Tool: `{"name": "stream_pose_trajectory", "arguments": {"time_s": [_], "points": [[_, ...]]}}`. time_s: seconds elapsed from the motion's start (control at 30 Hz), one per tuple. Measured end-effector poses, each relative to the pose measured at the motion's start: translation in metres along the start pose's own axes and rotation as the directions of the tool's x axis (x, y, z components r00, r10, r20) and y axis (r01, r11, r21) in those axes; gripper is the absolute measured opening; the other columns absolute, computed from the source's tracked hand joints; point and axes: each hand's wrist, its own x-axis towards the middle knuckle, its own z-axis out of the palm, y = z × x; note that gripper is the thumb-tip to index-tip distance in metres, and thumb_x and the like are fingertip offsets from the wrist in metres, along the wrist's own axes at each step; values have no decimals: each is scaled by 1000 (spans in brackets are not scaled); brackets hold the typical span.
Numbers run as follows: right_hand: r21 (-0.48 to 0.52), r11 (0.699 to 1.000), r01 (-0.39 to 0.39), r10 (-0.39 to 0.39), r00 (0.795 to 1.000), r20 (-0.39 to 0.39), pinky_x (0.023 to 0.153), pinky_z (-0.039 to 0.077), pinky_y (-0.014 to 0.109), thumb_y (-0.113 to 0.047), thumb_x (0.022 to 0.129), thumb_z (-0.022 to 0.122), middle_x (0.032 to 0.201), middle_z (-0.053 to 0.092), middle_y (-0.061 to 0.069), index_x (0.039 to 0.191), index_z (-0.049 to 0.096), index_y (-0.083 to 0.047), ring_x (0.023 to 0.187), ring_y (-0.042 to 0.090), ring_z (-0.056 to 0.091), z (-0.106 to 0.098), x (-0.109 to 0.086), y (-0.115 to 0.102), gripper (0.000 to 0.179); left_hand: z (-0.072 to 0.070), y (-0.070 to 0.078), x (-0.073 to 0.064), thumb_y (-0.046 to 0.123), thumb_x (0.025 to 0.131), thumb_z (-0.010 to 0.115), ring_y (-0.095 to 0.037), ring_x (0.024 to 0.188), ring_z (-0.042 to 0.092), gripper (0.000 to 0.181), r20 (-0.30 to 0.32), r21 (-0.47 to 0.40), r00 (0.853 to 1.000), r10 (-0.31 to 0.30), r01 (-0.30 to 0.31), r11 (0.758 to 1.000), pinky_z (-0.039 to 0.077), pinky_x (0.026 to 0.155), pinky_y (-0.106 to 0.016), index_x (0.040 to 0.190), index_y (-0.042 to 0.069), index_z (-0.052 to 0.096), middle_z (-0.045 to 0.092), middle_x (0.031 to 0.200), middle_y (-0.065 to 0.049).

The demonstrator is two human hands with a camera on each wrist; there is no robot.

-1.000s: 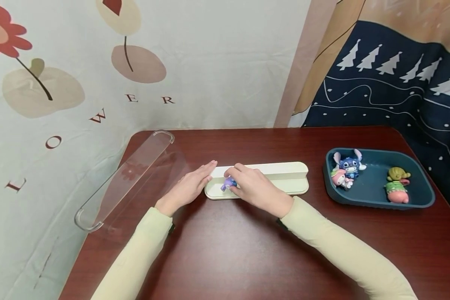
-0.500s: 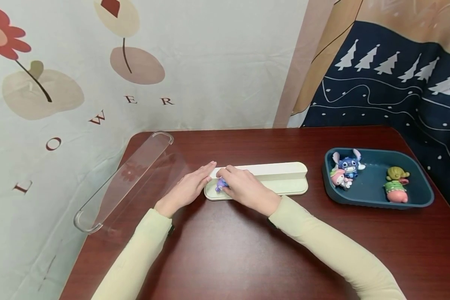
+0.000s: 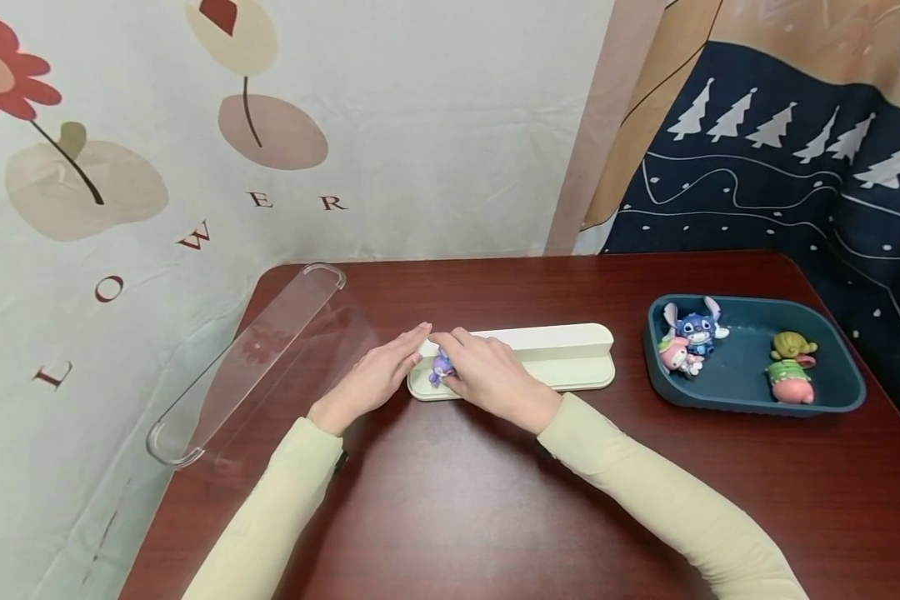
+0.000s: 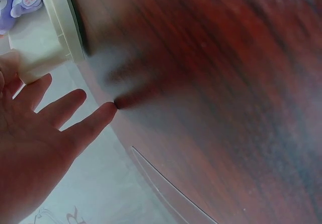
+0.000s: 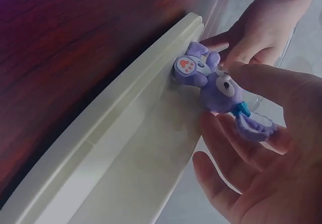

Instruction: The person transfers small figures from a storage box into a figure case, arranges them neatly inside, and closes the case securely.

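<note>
A purple bunny-like figurine (image 3: 441, 367) with long ears, a teal bow and an orange paw print stands at the left end of a cream stepped display base (image 3: 570, 372). My right hand (image 3: 497, 379) pinches it by the head between thumb and fingers, as the right wrist view shows the figurine (image 5: 216, 90) close up. Beside the base's left end lies my left hand (image 3: 371, 372), its fingers extended and holding nothing. In the left wrist view those fingers spread near the base's end (image 4: 65, 17); firm contact is hard to tell.
At the right, a dark teal tray (image 3: 727, 398) holds a blue figurine (image 3: 696, 332), a pink one (image 3: 675, 354), a yellow-green one (image 3: 792, 344) and a green-and-pink one (image 3: 790, 382). A clear plastic cover (image 3: 270, 350) lies at the table's left edge.
My right hand has slid the purple figurine left along the base to its left end, then nearly stopped. My left hand has stayed in place.
</note>
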Motion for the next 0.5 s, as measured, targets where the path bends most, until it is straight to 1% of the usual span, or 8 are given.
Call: {"name": "stream_pose_trajectory", "arguments": {"time_s": [0.1,0.23,0.37,0.5], "points": [[-7,1000,-18,18,1000,-7,65,56,37,-22,88,85,110,68,7,140,58,-7,82,20,65,-1,-1,1,61,0,0,1,14,109,54,-31,145,45,51,-2,5,1000,1,-1,1000,39,115,-51,157,2,43,44,160,-14],[-6,999,-47,47,999,-12,73,55,38,-30,87,87,113,68,6,141,58,-9,91,22,65,-6,-4,3,64,0,-2,1,15,109,55,-30,144,46,51,-4,8,1000,-4,4,1000,39,116,-50,157,3,43,44,160,-13],[22,996,-85,86,996,-16,85,54,44,-40,86,86,126,66,5,143,59,-12,109,26,64,-14,-10,6,68,1,-2,2,14,108,56,-30,144,46,52,-4,7,1000,1,-1,1000,39,115,-51,157,2,43,44,160,-13],[34,993,-113,114,993,-28,99,50,50,-48,86,84,140,62,7,144,59,-11,128,28,58,-24,-16,12,73,2,-2,2,14,108,56,-31,145,45,52,3,16,1000,-7,7,1000,39,116,-52,156,2,43,44,160,-14]]}}
